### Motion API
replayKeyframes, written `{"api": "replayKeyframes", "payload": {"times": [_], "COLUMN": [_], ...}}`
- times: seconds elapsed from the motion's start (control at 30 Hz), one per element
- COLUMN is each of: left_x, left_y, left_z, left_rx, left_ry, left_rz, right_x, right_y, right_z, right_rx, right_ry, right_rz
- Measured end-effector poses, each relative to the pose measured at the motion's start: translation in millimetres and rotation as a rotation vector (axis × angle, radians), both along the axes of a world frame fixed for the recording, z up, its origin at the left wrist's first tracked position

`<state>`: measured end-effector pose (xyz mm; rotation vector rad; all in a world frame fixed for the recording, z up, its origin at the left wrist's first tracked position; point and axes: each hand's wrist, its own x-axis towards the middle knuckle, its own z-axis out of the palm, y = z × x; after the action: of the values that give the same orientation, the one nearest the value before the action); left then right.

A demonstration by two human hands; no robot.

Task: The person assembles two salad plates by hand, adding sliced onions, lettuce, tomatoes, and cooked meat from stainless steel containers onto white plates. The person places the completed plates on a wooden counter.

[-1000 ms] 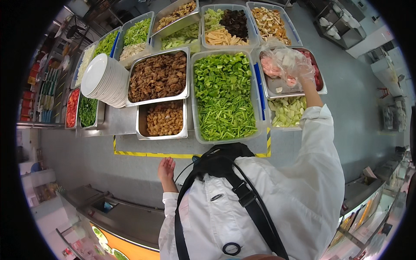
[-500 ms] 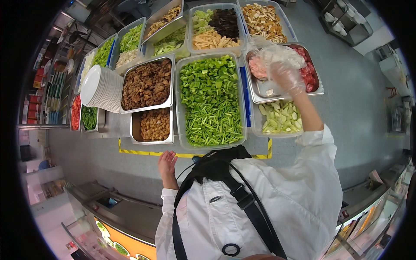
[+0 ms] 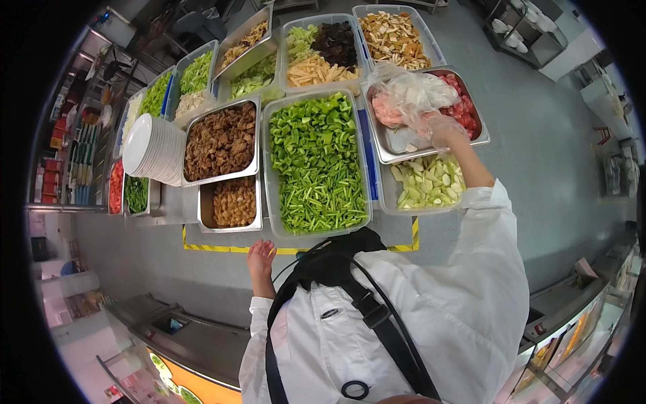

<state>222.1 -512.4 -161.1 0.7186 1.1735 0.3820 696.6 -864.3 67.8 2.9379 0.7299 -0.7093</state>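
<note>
Here the right hand (image 3: pixel 442 129), plastic-sheathed, works at a crumpled clear plastic bag (image 3: pixel 424 89) lying lengthwise left to right across a rectangular silver metal tray (image 3: pixel 391 143), ruffled end toward the far left corner, its grip impossible for me to tell, while the left hand (image 3: pixel 261 259) hangs well apart, fingers loosely curled.

Passage lies over peppers (image 3: pixel 313 128); plastic bag (image 3: pixel 418 91) partly blocks steel pan (image 3: pixel 390 158).
</note>
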Motion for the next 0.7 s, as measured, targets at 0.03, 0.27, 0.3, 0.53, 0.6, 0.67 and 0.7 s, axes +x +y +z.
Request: {"api": "replayKeyframes", "payload": {"times": [0.03, 0.27, 0.3, 0.53, 0.6, 0.67, 0.7], "left_x": [-1, 23, 24, -4, -12, -15, -9], "left_y": [1, 1, -2, -2, 1, 0, 0], "left_z": [-4, 0, 8, -4, -7, -12, -8], "left_rx": [-0.011, -0.046, -0.031, -0.029, -0.037, -0.04, -0.035], "left_ry": [0.002, -0.047, -0.042, 0.007, 0.025, 0.027, 0.017], "left_rz": [0.0, -0.067, -0.069, -0.009, 0.007, 0.013, 0.007], "right_x": [-3, 29, 24, 60, 71, 63, 61], "right_y": [-1, -5, -2, -60, -58, -38, -32], "right_z": [10, -108, -91, -13, -9, -9, -16], "right_rx": [0.036, -0.184, -0.104, -0.45, -0.286, -0.08, -0.009], "right_ry": [0.01, 0.043, -0.024, -0.175, -0.256, -0.458, -0.569], "right_rz": [-0.058, 0.166, 0.081, 0.089, 0.007, 0.028, 0.102]}}
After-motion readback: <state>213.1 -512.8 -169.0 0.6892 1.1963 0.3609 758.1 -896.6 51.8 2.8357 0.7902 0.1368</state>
